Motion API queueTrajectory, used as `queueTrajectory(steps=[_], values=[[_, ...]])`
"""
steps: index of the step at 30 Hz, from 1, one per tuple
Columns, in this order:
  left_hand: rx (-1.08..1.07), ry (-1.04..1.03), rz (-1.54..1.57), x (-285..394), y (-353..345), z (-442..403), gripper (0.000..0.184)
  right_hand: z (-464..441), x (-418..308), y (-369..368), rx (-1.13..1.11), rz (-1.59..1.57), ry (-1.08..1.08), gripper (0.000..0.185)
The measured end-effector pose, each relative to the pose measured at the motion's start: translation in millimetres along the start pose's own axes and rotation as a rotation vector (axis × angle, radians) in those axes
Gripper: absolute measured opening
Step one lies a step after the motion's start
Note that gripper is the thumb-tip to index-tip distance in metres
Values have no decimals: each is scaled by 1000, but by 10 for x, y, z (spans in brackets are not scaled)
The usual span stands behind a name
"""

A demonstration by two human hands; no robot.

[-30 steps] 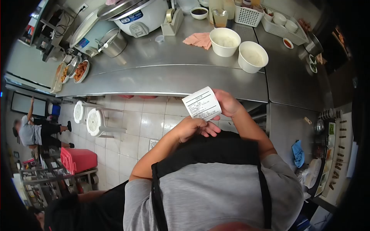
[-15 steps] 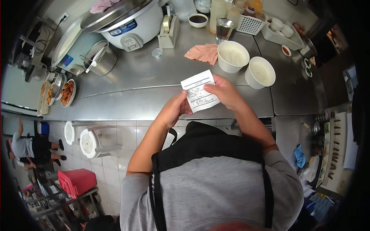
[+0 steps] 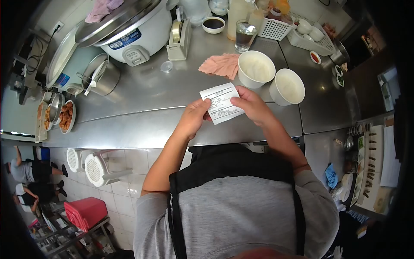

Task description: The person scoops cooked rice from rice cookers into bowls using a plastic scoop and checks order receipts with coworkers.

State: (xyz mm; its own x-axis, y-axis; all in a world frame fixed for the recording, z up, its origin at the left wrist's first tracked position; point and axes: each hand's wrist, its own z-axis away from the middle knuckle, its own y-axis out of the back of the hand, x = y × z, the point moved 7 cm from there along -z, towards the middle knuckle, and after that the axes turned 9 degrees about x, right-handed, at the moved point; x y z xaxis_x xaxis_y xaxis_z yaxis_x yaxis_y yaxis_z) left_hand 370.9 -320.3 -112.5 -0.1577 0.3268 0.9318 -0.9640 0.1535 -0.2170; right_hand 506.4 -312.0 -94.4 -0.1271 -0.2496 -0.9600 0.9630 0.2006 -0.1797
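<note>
A small white printed receipt (image 3: 221,105) is held up over the front of the steel counter. My left hand (image 3: 196,115) pinches its left edge, thumb on the printed face. On the right edge, my right hand (image 3: 253,106) grips it the same way, with the fingers behind the paper. Just beyond my right hand stand two white paper bowls, one (image 3: 256,71) slightly behind the other (image 3: 287,87), both with pale insides. A peach cloth (image 3: 221,65) lies crumpled beside the farther bowl.
On the steel counter (image 3: 142,93) stand a rice cooker (image 3: 133,39), a tape dispenser (image 3: 179,41), a glass of water (image 3: 245,36) and a bowl of dark sauce (image 3: 213,25). Fried food fills a dish (image 3: 67,116) at left. White stools (image 3: 97,169) and two people are behind, lower left.
The view has shifted slightly, so the counter items sit a little further left. Both hands still hold the receipt, now tilted slightly differently. A second person shows more fully at lower left.
</note>
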Motion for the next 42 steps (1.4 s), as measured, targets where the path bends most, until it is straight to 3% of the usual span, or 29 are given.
queueTrajectory(steps=[4, 9, 11, 12, 15, 16, 18, 22, 24, 26, 27, 29, 31, 33, 36, 39, 42], values=[[89, -27, 49, 63, -108, -56, 30, 46, 26, 190, -59, 156, -38, 40], [159, -8, 126, -185, -249, -299, 28, -29, -121, 495, -40, 307, 84, 59], [82, -22, 179, -215, -354, -369, 26, 20, -477, 595, -11, 602, 233, 59], [30, -38, 204, -220, -395, -416, 26, -66, -548, 754, 101, 949, 708, 59], [294, -80, 99, -327, -196, -509, 27, -191, -1099, 1117, 118, 1256, 267, 58], [379, -95, 66, -415, -77, -531, 24, -233, -1326, 1271, 154, 1104, 442, 56], [553, -118, 7, -657, 231, -587, 21, -320, -1852, 1538, 276, 1321, 739, 59], [719, -304, -169, -1047, 598, -594, 19, -363, -3132, 2029, 547, 1028, 775, 45], [760, -377, -179, -1046, 582, -577, 18, -262, -3834, 2155, 701, 1129, 1085, 42], [861, -503, -486, -1026, 571, -545, 16, -100, -4412, 2253, 809, 1038, 1454, 37], [907, -563, -644, -994, 538, -537, 15, -146, -4714, 2378, 796, 890, 1486, 37], [944, -558, -734, -866, 386, -466, 14, -12, -5186, 2521, 1053, 902, 1650, 33], [967, -535, -786, -805, 317, -440, 14, 240, -5362, 2441, 902, 514, 1685, 32], [981, -496, -800, -806, 339, -448, 14, 51, -5563, 2665, 933, 499, 1602, 35], [998, -490, -884, -751, 303, -432, 14, -493, -5616, 2974, 808, 470, 1348, 38], [1001, -483, -883, -748, 306, -447, 13, -613, -5606, 3010, 771, 436, 1290, 41], [1026, -497, -894, -740, 292, -451, 14, -677, -5860, 3018, 996, 912, 1823, 43]])
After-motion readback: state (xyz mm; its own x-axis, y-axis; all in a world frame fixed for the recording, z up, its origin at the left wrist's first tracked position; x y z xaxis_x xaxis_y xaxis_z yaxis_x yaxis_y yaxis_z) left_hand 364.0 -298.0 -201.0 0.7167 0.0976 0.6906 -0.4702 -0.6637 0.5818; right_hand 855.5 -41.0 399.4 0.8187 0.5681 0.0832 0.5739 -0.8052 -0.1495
